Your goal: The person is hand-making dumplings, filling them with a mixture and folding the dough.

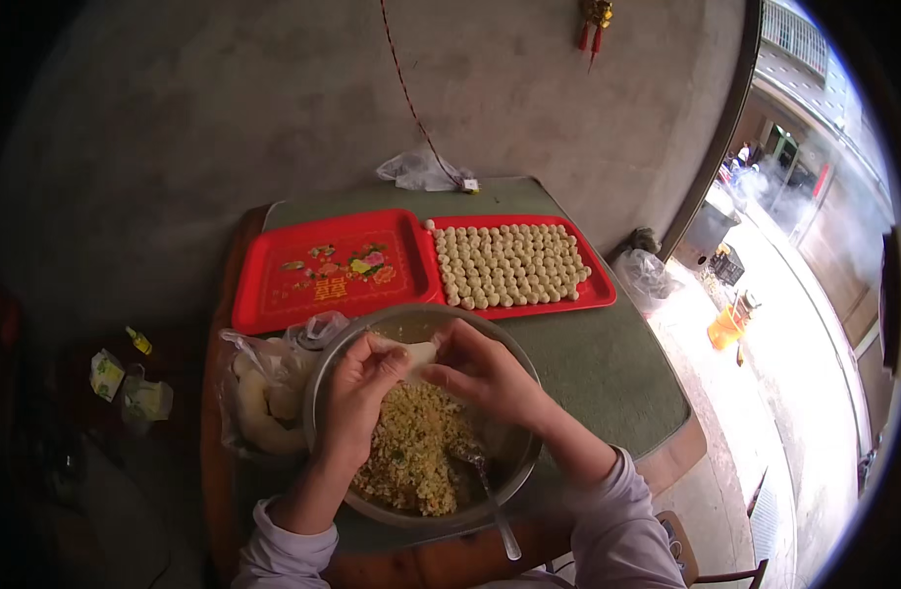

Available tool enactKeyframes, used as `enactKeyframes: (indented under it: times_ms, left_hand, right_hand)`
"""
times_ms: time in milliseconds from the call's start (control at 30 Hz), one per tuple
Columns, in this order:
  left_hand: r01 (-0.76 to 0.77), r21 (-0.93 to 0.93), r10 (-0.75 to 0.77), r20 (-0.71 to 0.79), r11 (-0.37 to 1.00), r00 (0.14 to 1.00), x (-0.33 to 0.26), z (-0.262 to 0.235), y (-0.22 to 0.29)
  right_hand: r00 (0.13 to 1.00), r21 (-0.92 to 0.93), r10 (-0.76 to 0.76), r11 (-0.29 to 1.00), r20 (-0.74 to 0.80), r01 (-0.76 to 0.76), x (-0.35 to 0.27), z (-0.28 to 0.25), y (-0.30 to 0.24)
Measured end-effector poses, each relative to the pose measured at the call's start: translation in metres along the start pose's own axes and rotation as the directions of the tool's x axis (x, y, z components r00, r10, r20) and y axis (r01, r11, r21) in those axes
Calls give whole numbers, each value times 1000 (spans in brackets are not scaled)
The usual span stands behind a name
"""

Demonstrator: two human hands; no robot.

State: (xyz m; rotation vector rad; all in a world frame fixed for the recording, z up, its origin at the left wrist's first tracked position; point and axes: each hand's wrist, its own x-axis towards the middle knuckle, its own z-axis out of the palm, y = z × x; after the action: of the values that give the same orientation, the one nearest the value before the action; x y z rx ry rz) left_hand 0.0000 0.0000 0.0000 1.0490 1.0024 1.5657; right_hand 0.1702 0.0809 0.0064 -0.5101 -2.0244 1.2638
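- Indoors, at plain grey wall, w/ twisted cord hanging to small white fitting; gold-&-red ornament up top R.
- Outside, far R: sunlit paving w/ orange bucket.
- On wood-edged, green-topped table, twd wall: flower-print red tray on L, and just beside it, on R, second red tray w/ small pale balls packed in close rows.
- Behind trays, by wall: crumpled clear bag.
- At table's near side: big metal bowl, part-filled w/ crumbly yellowish mix.
- In mix, R side: metal spoon, tilted, handle out over near rim.
- Just L of bowl: clear plastic bag w/ thick pale dough inside.
- Above bowl's far part: thin pale dough piece, held betw. both hands.
- L hand: narrow, pinching dough piece's L side w/ thumb & fingers.
- R hand: likewise narrow, pinching R side; exact fingertip contact partly hidden.
- Far L, in dim light: small packets; can't tell what's under them.
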Motion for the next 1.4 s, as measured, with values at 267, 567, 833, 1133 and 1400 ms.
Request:
enactKeyframes:
  times_ms: [267, 567, 833, 1133, 1400]
  left_hand:
    - [-23, -26, 23, 4, 999, 1000, -2, 6, 4]
    - [-77, -99, 73, -44, 992, 996, -3, 4, 5]
    - [61, -141, -72, -77, 988, 994, -1, 10, 3]
    - [49, -118, -57, -71, 992, 996, -1, 3, -1]
    - [67, -99, -72, -57, 993, 996, -1, 6, 1]
  right_hand:
    - [997, 21, 72, 997, -23, -71, 2, 0, -2]
    - [991, 300, 99, 946, 94, -123, 3, 10, 5]
    - [990, 191, 136, 971, 41, -142, 1, 4, 7]
    - [984, 293, 171, 940, 47, -177, 0, 4, -1]
    - [993, 290, 104, 953, -56, -83, 2, 0, -3]
